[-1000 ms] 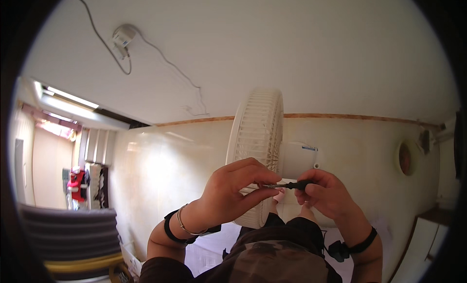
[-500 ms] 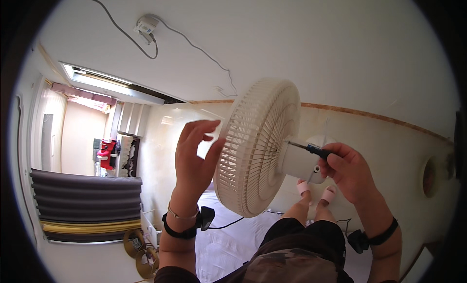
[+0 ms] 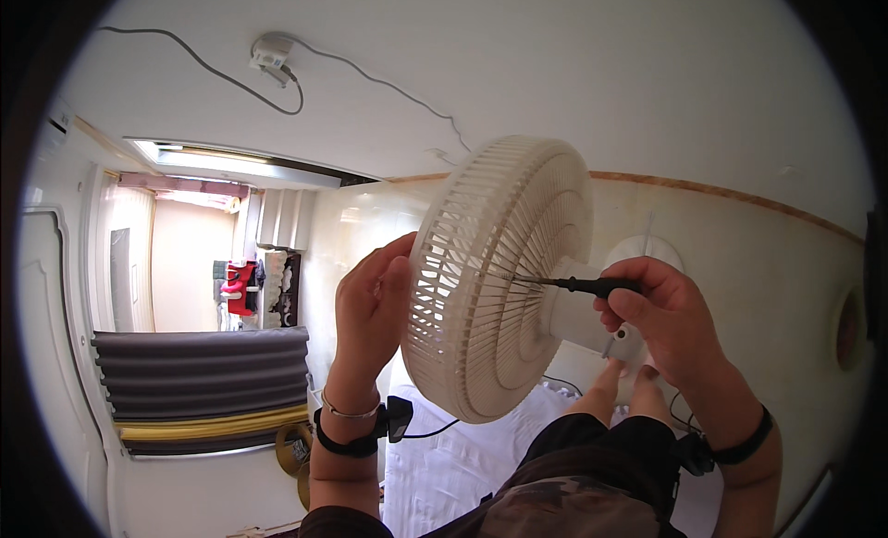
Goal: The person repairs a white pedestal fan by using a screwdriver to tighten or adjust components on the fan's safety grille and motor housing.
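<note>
A white electric fan (image 3: 499, 353) stands in front of me, its wire grille turned to the left. My right hand (image 3: 661, 307) grips the black handle of a screwdriver (image 3: 578, 284). The shaft points left into the rear grille, and its tip shows dimly among the wires. At the grille's front side is my left hand (image 3: 370, 302), its fingers bent close to the thumb. The fan's rim hides those fingertips, so what they hold, if anything, does not show. Behind the right hand lies the fan's round white base (image 3: 680, 256), with the motor housing (image 3: 575, 318) beside the screwdriver.
A white cloth-covered bed (image 3: 430, 473) lies below the fan. At the left hang a dark grey curtain (image 3: 203, 367) and a white door (image 3: 65, 353). A plug adapter (image 3: 272, 55) with a grey cable is on the wall above. Both wrists carry small strapped-on devices.
The screwdriver has moved left, its shaft now reaching into the rear grille. My left fingers, spread before, have drawn together at the grille's front. The view has shifted slightly.
</note>
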The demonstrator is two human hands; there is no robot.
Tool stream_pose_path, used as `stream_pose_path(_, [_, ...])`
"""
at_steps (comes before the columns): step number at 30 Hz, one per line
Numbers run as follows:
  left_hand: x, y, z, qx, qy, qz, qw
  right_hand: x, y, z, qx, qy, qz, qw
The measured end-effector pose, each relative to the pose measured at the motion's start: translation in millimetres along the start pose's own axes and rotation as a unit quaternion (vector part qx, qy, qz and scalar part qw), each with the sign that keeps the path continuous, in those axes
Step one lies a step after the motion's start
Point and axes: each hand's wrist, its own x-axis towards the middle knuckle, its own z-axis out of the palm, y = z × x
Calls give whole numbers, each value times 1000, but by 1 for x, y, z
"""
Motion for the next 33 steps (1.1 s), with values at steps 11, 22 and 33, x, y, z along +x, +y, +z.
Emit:
stream_pose_path(11, [1,-6,5,-19,-5,7,1000,1,-2,13,-38,4,-14,999])
stream_pose_path(22, [4,3,8,2,-22,22,1000,5,3,33,-60,9,-86,994])
stream_pose_path(33, [7,13,8,11,-24,57,998,7,6,43,-186,32,-161,969])
